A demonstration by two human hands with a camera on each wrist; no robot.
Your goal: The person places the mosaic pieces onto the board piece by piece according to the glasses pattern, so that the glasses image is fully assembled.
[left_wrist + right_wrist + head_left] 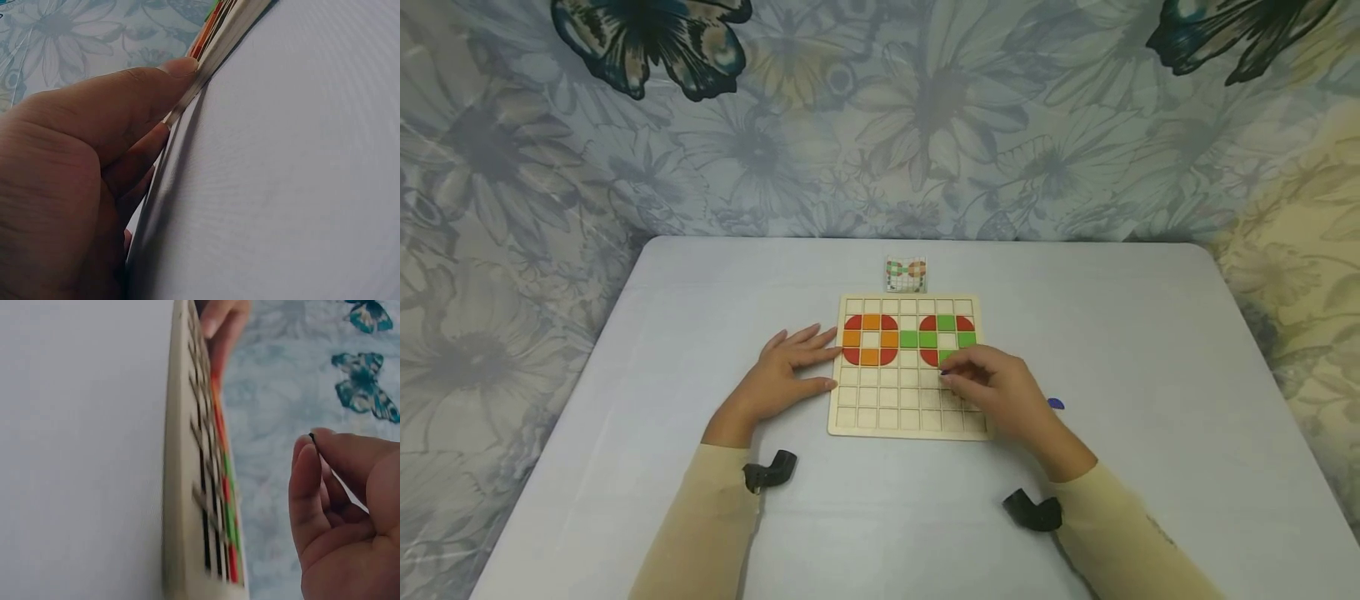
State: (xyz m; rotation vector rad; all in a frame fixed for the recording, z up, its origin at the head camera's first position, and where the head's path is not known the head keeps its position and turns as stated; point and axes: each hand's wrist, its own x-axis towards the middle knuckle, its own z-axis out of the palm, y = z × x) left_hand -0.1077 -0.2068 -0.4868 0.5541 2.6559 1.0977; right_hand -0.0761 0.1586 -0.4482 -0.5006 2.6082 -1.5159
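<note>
A light wooden grid board [877, 398] lies on the table. Red rounded corners and orange squares [870, 357] form a ring on its left; red corners and green squares [908, 339] form another on its right, with green squares running between the rings. My left hand [778, 379] rests beside the board, its extended fingertips touching the left edge; in the left wrist view the thumb [144, 87] meets that edge. Above the board's right half, my right hand [1007, 392] pinches a small dark tile [313, 437] between thumb and forefinger, mostly hidden by the fingertips.
A small pattern card [906, 274] with a similar coloured design lies just behind the board. To the right of my right wrist, a blue rounded tile [1056, 403] sits on the white table [1150, 333]. A flower-patterned cloth [940, 125] hangs behind the table.
</note>
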